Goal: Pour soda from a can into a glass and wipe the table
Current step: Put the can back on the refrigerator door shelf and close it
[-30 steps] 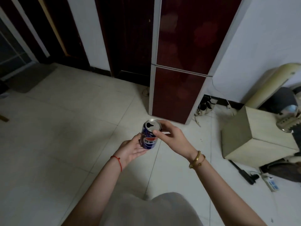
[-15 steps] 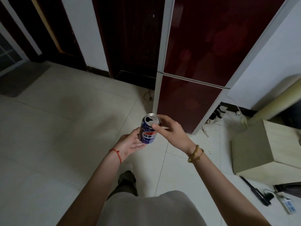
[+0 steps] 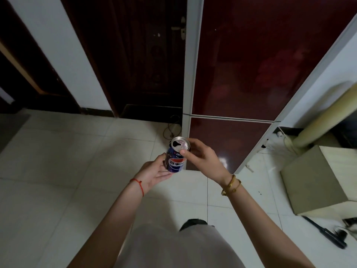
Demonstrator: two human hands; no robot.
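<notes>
Pepsi can (image 3: 176,158), opened, upright: your left hand (image 3: 154,174) cups it at 7 o'clock; right hand (image 3: 202,161) fingers clamp its rim at 3.

The room is dim and evenly lit, with a cool grey cast on the tiled floor (image 3: 58,171) and only faint, soft shadows. A small bright glare spot sits low on the glossy dark red cabinet door (image 3: 231,144), which carries hazy reflections higher up. Wide-angle distortion bends the vertical edges outward, and the light garment (image 3: 173,248) at the bottom edge is soft and blurred.
</notes>
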